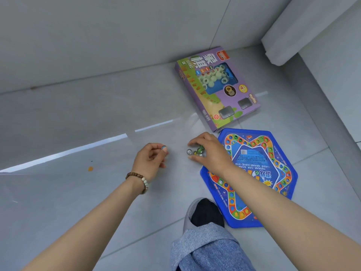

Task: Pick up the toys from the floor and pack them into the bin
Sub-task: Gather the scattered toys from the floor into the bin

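Observation:
My left hand (151,159) hovers low over the grey floor and pinches a small blue marble (163,147) between thumb and fingertip. My right hand (210,151) curls around a cluster of glass marbles (196,151) lying on the floor, thumb on one side and fingers on the other. Just right of that hand lies a blue hexagonal board game (254,178) with a coloured star track. Beyond it sits a purple chess-set box (216,89) with pale round pieces behind a window. No bin is in view.
My foot in a black sock and grey slipper (203,214) stands beside the blue board, with a jeans leg (207,249) below. A small orange spot (90,169) marks the floor at left. A grey wall runs behind; a white furniture edge (304,30) rises at right.

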The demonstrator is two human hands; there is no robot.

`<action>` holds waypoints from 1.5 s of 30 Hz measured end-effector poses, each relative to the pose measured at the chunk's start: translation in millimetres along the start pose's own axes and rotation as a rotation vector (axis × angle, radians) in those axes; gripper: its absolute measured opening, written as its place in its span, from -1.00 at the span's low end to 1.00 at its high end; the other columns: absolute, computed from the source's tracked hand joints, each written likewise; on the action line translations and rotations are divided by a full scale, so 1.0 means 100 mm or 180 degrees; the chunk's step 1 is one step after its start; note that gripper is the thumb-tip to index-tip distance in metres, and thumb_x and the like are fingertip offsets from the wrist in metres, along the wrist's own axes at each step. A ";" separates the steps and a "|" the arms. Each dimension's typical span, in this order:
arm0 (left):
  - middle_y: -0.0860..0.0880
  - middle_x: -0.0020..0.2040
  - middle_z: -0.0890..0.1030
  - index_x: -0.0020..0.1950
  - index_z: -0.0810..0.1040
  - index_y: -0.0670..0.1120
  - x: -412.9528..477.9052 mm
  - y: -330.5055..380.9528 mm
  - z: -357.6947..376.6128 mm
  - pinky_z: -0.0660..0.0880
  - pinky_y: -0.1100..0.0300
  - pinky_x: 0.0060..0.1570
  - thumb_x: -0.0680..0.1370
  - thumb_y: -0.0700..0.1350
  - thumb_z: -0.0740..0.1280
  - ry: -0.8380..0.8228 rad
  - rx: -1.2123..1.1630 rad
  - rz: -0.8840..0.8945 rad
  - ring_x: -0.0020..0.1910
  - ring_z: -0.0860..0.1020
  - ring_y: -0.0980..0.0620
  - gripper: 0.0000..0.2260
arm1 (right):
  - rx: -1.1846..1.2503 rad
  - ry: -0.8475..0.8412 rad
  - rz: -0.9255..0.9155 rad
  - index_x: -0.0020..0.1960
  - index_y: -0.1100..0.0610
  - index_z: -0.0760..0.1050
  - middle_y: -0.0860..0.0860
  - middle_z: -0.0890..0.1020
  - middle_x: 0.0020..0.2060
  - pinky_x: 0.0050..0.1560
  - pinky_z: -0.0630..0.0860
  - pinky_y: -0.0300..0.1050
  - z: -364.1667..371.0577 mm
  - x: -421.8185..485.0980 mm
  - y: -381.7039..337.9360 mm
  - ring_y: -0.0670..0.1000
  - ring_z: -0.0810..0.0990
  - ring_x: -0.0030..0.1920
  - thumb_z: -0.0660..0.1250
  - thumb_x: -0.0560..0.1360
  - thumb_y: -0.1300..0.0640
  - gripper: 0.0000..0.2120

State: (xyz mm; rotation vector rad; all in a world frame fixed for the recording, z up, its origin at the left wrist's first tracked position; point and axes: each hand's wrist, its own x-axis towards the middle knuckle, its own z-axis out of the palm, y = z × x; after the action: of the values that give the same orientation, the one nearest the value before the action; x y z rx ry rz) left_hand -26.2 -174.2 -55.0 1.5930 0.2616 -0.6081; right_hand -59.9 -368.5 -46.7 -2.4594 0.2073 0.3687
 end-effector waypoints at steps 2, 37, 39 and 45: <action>-0.03 -0.22 0.57 -0.10 0.48 -0.09 0.00 -0.01 -0.01 0.53 0.37 -0.36 0.56 -0.21 0.29 0.0013 -0.0043 -0.0044 -0.31 0.50 0.09 -0.94 | -0.0008 0.0030 0.0014 0.12 0.06 0.57 -0.01 0.47 0.04 0.14 0.43 -0.18 0.03 0.02 -0.01 -0.03 0.43 0.14 0.45 0.42 0.12 -0.72; -0.04 -0.31 0.45 -0.21 0.47 -0.13 -0.09 0.12 0.00 0.44 0.37 -0.56 0.65 -0.02 0.10 0.0031 -0.1604 -0.1452 -0.52 0.43 0.13 -0.68 | 0.2445 0.0319 0.1129 0.03 0.24 0.57 0.09 0.59 -0.13 -0.20 0.58 -0.26 -0.02 -0.37 -0.36 -0.06 0.56 -0.21 0.41 0.44 0.30 -0.83; -0.03 -0.32 0.43 -0.22 0.46 -0.11 -0.15 0.06 -0.07 0.39 0.38 -0.59 0.65 -0.01 0.09 0.0060 -0.1420 -0.1389 -0.58 0.40 0.16 -0.67 | 0.2301 0.0301 0.1196 0.02 0.23 0.58 0.05 0.60 -0.13 -0.16 0.55 -0.27 0.09 -0.55 -0.31 -0.08 0.56 -0.24 0.44 0.41 0.30 -0.81; -0.03 -0.32 0.43 -0.21 0.46 -0.11 -0.31 -0.02 -0.20 0.39 0.37 -0.58 0.65 -0.01 0.09 0.0015 -0.1487 -0.1406 -0.58 0.40 0.16 -0.68 | 0.1760 0.0593 0.1015 -0.05 0.01 0.57 0.02 0.62 -0.02 -0.13 0.45 -0.44 0.36 -0.64 -0.29 -0.12 0.56 -0.15 0.51 0.34 0.24 -0.75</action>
State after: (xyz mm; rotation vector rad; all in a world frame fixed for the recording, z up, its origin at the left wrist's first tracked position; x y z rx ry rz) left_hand -48.4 -148.5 -39.8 1.0869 0.7172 -0.8115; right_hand -121.7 -320.0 -37.7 -1.9087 0.6887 0.1800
